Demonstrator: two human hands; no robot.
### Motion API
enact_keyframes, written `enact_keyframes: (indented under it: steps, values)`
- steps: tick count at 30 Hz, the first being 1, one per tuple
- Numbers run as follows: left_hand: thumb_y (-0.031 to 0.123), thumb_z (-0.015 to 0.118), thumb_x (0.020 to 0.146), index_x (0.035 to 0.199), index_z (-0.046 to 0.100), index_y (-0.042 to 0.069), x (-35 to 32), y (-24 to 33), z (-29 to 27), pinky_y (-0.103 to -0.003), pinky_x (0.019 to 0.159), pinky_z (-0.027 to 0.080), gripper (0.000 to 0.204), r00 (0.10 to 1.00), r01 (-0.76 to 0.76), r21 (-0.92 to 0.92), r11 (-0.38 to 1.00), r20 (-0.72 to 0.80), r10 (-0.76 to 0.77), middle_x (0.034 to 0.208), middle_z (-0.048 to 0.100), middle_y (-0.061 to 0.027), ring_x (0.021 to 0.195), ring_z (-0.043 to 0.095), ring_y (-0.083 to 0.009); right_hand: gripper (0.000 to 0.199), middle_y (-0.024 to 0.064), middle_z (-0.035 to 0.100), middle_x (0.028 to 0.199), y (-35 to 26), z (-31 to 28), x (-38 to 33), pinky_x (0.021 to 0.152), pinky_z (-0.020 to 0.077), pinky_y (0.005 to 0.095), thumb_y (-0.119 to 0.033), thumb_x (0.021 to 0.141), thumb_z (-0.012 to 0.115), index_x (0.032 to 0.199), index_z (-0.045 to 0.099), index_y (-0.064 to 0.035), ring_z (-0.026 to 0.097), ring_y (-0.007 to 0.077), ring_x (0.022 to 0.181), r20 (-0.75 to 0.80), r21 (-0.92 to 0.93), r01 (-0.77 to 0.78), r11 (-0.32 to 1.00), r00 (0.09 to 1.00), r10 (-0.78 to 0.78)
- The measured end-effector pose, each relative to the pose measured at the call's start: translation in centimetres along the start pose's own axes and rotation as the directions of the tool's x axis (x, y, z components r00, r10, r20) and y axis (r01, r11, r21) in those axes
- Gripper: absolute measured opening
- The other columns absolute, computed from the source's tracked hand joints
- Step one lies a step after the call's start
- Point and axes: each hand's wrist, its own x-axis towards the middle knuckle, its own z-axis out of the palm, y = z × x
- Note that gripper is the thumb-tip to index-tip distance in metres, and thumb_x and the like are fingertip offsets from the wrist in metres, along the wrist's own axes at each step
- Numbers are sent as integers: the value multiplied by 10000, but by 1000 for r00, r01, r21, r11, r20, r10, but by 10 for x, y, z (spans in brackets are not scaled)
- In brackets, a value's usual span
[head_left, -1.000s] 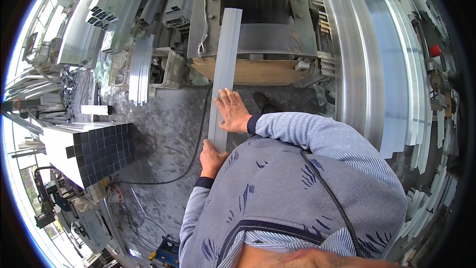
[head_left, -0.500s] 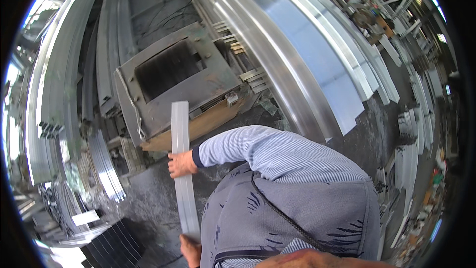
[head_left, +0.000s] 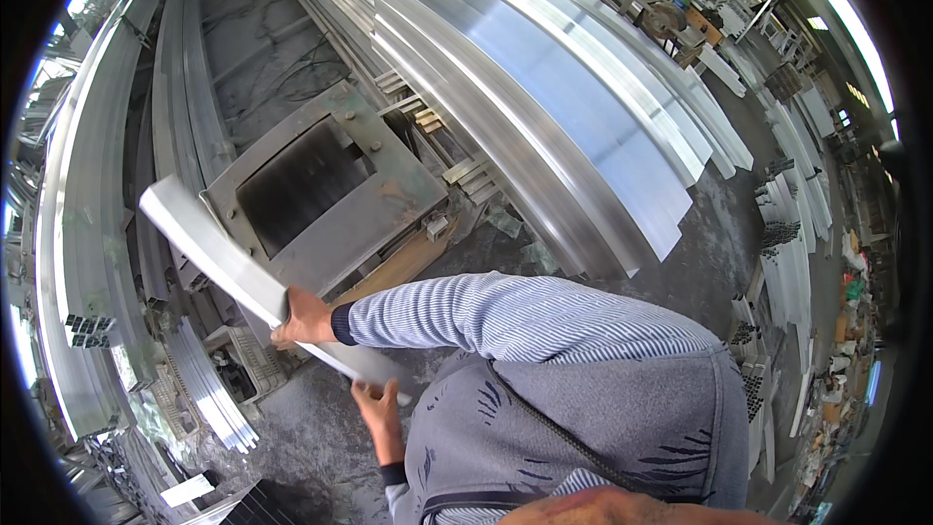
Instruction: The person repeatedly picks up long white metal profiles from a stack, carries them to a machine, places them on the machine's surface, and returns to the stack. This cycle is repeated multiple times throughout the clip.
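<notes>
A long silver-white metal profile [head_left: 219, 258] lies slantwise in front of me, its far end up to the left and its near end by my body. My right hand [head_left: 303, 319] is closed around it past the middle, at the end of a striped sleeve. Below the near end is my left hand [head_left: 379, 413], thumb and fingers spread apart with a gap between them. Its fingertips are at the profile's lower edge; whether they touch is hard to tell. The profile's near end is blurred.
A grey metal machine housing [head_left: 389, 204] with a dark rectangular opening stands ahead. Long aluminium profiles [head_left: 97, 214] are stacked at the left; wide sheet-like lengths [head_left: 583, 107] lie at the right. A plastic crate [head_left: 255, 360] stands on the floor at the left.
The profile has swung from nearly upright in view to a slant, its far end moving left. My right hand moved left with it; my left hand rose and its fingers spread.
</notes>
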Motion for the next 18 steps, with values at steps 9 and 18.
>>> enact_keyframes:
  steps: [9, 18]
  values:
    - [125, 918, 898, 1215, 717, -20, 46, 37, 49, -417, 933, 593, 403, 985, -55, 243, 969, -145, 92, 1103, 811, -176, 1050, 776, -291, 927, 320, 629, 1286, 51, -24, 46, 1043, 546, 540, -386, 835, 902, 1433, 453, 162, 650, 498, 1211, -286, -307, -346, 887, 922, 260]
    - [93, 882, 951, 1362, 693, -24, 187, 108, 36, -370, 908, 601, 468, 975, -88, -303, 949, 168, 144, 1191, 777, -102, 1025, 733, -207, 965, 389, 360, 1631, 30, -61, 167, 1286, 326, 569, -346, 892, 809, 1587, 390, 176, 318, 544, 1578, -209, -723, 140, 677, 889, -407]
